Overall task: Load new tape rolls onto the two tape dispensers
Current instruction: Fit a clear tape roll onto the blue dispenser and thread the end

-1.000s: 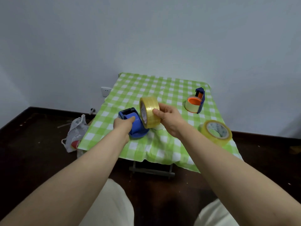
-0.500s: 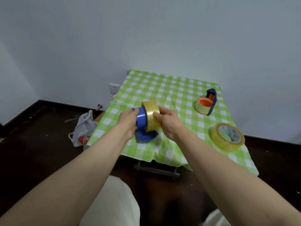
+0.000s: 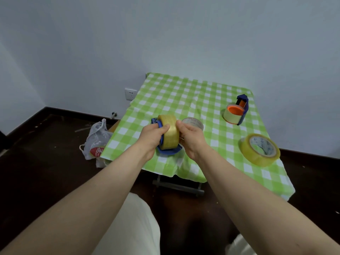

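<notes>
A yellow tape roll sits on the hub of a blue tape dispenser near the table's front edge. My left hand grips the dispenser from the left, thumb against the roll. My right hand holds the roll's right side, fingers curled round it. A second blue dispenser with an orange hub carries a pale yellow roll at the back right. A large loose yellow roll lies at the right front. A whitish empty core lies just behind my right hand.
The green and white checked cloth covers a small table against the wall. A white plastic bag lies on the dark floor at the table's left. A wall socket is behind it. My knees show below the table edge.
The yellow roll has slid further onto the blue dispenser's hub, covering most of it. Both hands have closed in round it. The empty core has come into sight behind my right hand.
</notes>
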A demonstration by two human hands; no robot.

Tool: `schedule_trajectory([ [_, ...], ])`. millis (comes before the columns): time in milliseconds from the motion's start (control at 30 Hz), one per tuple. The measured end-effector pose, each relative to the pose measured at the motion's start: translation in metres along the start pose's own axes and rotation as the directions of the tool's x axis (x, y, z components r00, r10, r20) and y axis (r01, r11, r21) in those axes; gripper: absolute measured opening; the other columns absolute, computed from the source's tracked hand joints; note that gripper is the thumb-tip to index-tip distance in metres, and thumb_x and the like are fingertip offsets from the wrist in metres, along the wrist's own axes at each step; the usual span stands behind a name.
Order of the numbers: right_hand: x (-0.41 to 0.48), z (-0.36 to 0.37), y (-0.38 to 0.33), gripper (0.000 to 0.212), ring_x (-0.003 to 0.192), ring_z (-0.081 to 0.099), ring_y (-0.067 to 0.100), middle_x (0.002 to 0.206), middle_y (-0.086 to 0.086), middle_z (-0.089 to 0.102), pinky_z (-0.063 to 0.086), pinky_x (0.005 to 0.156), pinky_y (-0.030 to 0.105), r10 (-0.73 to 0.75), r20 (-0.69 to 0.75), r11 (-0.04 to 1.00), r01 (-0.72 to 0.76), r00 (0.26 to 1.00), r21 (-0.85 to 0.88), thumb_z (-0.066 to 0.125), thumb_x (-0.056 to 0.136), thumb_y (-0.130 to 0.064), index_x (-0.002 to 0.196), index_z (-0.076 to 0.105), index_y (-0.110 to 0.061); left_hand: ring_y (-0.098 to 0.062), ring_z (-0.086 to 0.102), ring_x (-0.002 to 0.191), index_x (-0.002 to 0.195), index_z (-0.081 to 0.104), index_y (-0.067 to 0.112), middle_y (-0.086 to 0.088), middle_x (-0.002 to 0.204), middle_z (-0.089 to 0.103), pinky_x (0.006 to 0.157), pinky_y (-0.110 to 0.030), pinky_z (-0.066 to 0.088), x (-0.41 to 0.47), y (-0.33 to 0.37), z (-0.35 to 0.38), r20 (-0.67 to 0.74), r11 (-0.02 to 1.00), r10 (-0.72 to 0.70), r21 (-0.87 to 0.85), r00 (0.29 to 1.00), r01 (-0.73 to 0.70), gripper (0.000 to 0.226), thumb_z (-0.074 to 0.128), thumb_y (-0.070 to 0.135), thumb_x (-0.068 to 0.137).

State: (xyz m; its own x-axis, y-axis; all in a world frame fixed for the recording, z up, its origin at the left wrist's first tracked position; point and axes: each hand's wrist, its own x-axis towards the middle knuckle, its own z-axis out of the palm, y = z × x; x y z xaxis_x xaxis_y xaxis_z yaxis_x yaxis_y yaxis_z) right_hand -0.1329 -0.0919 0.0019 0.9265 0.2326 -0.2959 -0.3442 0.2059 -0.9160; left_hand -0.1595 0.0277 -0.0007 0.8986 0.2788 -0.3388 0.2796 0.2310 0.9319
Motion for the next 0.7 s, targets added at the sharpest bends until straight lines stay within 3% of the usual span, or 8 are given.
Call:
schedule_trajectory([
  [100,-0.001,-0.007,-0.002,0.020,0.077,0.065,0.015,0.088,0.006,0.068,0.054,0.073,0.025,-0.013,0.084,1.000,0.013,0.996,0.009,0.055,0.092,-0.011,0.108,0.062,-0.002,-0.024,0.064,0.098,0.108,0.065,0.009,-0.011,0.106,0.068,0.086,-0.032,0.051,-0.002,0.000,-0.002,0.008,1.000,0.018,0.010,1.000,-0.018,0.021,0.057,0.020,0.092],
  [200,-0.003,-0.007,-0.001,0.034,0.077,0.065,0.014,0.085,0.003,0.066,0.055,0.068,0.020,-0.080,0.093,0.992,0.088,0.993,-0.092,0.060,0.083,0.004,0.117,0.059,0.000,-0.022,0.064,0.090,0.094,0.065,0.013,-0.008,0.097,0.068,0.081,-0.030,0.051,-0.004,0.002,-0.003,0.032,1.000,0.026,-0.007,0.999,-0.026,0.013,0.053,0.019,0.094],
  [300,-0.002,-0.001,0.001,0.019,0.077,0.065,0.016,0.084,0.005,0.068,0.056,0.069,0.022,-0.104,0.040,0.984,0.109,0.994,-0.143,0.062,0.085,-0.003,0.104,0.064,-0.001,-0.027,0.061,0.092,0.092,0.066,0.009,-0.013,0.095,0.067,0.083,-0.037,0.050,-0.007,0.000,-0.007,0.024,0.999,0.039,0.011,0.999,-0.039,0.015,0.053,0.007,0.085],
  [400,0.001,0.002,0.001,0.014,0.080,0.064,0.021,0.087,0.008,0.068,0.055,0.074,0.028,-0.094,0.017,0.983,0.095,0.995,-0.159,0.062,0.086,-0.009,0.099,0.065,-0.004,-0.031,0.063,0.103,0.103,0.068,0.008,-0.020,0.109,0.068,0.095,-0.045,0.048,-0.013,-0.004,-0.009,0.064,0.995,0.079,0.054,0.995,-0.083,0.029,0.051,0.000,0.081],
  [500,0.003,0.006,-0.002,0.019,0.077,0.063,0.020,0.089,0.010,0.066,0.055,0.072,0.029,-0.088,0.012,0.972,0.088,0.996,-0.216,0.062,0.087,-0.011,0.103,0.063,-0.001,-0.029,0.063,0.104,0.105,0.066,0.011,-0.018,0.111,0.068,0.096,-0.045,0.049,-0.014,-0.006,-0.012,0.082,0.991,0.114,0.064,0.990,-0.120,0.034,0.050,-0.005,0.080],
  [633,0.010,0.013,-0.007,0.021,0.088,0.063,0.026,0.099,0.013,0.064,0.055,0.084,0.041,-0.082,-0.055,0.941,0.059,0.995,-0.334,0.060,0.089,-0.022,0.103,0.060,-0.006,-0.025,0.063,0.102,0.107,0.065,0.013,-0.013,0.110,0.068,0.093,-0.039,0.051,-0.012,-0.008,-0.012,0.095,0.989,0.126,0.070,0.987,-0.133,0.036,0.050,-0.006,0.081],
  [700,0.012,0.016,-0.009,0.024,0.086,0.063,0.025,0.095,0.011,0.065,0.057,0.081,0.040,-0.058,-0.060,0.931,0.032,0.996,-0.364,0.058,0.091,-0.024,0.104,0.059,-0.005,-0.023,0.063,0.099,0.108,0.065,0.012,-0.012,0.107,0.068,0.092,-0.038,0.050,-0.013,-0.008,-0.011,0.084,0.987,0.138,0.066,0.987,-0.144,0.032,0.049,-0.003,0.084],
])
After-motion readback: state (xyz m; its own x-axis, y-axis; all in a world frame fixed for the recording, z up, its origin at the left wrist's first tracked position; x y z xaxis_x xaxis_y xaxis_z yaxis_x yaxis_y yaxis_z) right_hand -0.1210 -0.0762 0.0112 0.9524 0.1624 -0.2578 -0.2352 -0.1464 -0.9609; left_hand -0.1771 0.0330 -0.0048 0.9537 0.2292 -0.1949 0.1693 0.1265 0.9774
